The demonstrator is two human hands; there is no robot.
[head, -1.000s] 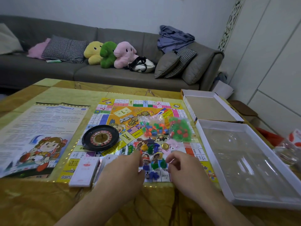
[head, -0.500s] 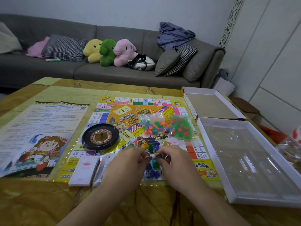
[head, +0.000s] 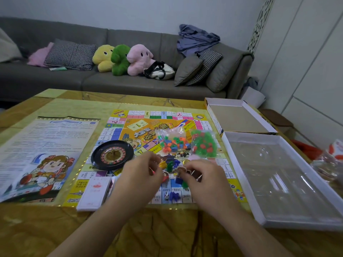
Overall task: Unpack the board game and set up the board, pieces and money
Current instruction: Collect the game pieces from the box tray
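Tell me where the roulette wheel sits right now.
In the head view the roulette wheel lies on the left part of the game board, just beyond the left hand and right of the instruction sheet.

The two hands (head: 141, 179) (head: 202, 179) cover the colourful paper game board's (head: 118, 130) lower squares; the small card figure (head: 181, 169) pinched between them is blurred (its picture unreadable).

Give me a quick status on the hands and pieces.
Left hand and right hand: each grip pinching a small piece. Board laid out. Two bags unopened.
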